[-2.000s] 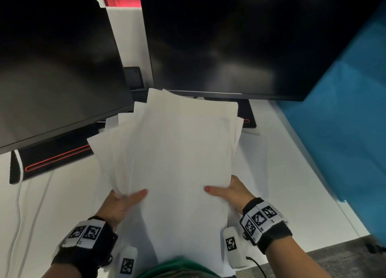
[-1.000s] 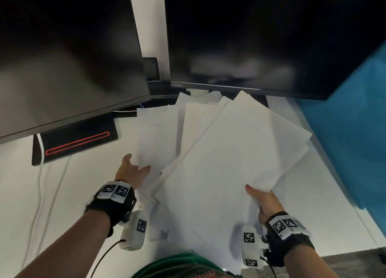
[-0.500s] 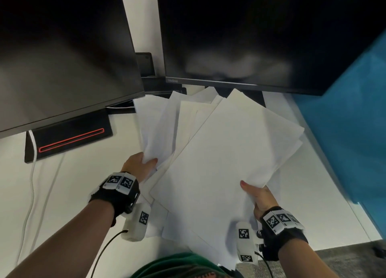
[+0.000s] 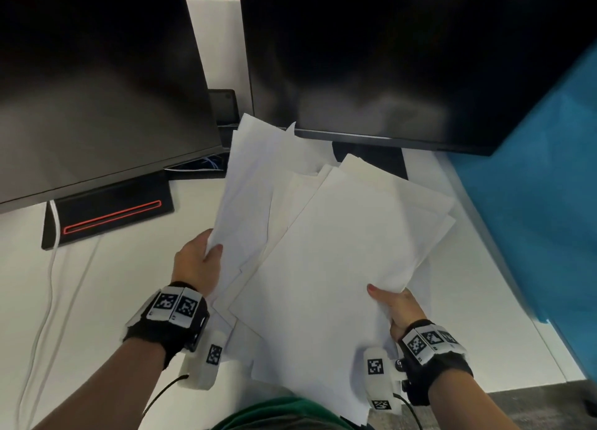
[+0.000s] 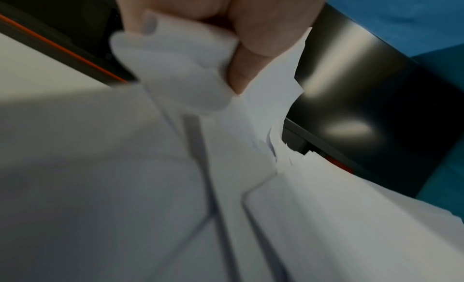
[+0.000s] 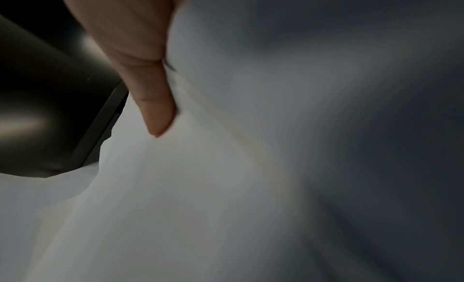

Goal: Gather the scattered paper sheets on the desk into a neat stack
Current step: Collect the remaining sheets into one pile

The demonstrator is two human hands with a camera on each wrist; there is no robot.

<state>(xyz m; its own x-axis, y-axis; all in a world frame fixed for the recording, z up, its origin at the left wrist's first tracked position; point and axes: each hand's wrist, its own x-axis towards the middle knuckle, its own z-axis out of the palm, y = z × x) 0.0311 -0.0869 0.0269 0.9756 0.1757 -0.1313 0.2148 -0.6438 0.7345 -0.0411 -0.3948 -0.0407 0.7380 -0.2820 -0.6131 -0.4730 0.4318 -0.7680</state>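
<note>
While the paper sheets are all off the white desk and in my grasp, they are not yet a neat stack. My left hand pinches one fanned bundle at its near left edge, thumb on top, the paper bunching under my fingers in the wrist view. My right hand grips the larger bundle at its near right corner, thumb pressed on the top sheet. Both bundles hover just in front of the right monitor, their far corners reaching under its lower edge. Blank and white, the sheets splay at different angles, corners jutting. Left to do, as I judge it: merge the two bundles, square the edges, and set the stack down.
</note>
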